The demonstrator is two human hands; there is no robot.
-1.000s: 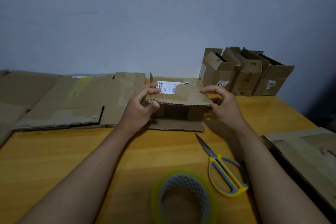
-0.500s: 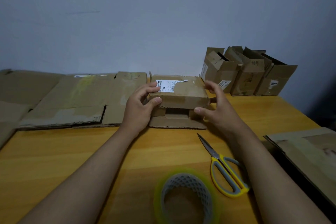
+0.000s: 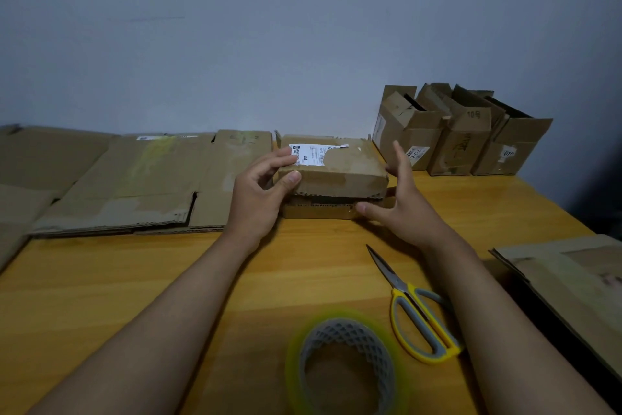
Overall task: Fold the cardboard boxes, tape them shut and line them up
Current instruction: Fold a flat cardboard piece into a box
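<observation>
A small brown cardboard box [image 3: 340,175] with a torn white label on top sits in the middle of the wooden table [image 3: 134,280]. Its front top flap is folded down and the bottom flap is folded up, a narrow gap left between them. My left hand [image 3: 259,192] grips the box's left front corner, thumb on the front flap and fingers on top. My right hand [image 3: 400,206] is spread with straight fingers, its thumb pressing the bottom flap at the box's right front corner. A roll of tape [image 3: 346,364] and yellow-handled scissors [image 3: 417,317] lie near me.
Three assembled boxes [image 3: 461,138] stand in a row against the wall at the back right. Flattened cardboard sheets [image 3: 134,179] cover the table's left side. Another flat sheet [image 3: 572,286] lies at the right edge.
The top flap has come down from level to vertical, and the bottom flap has been lifted off the table. My right hand moved from the top edge down to the box's lower right corner.
</observation>
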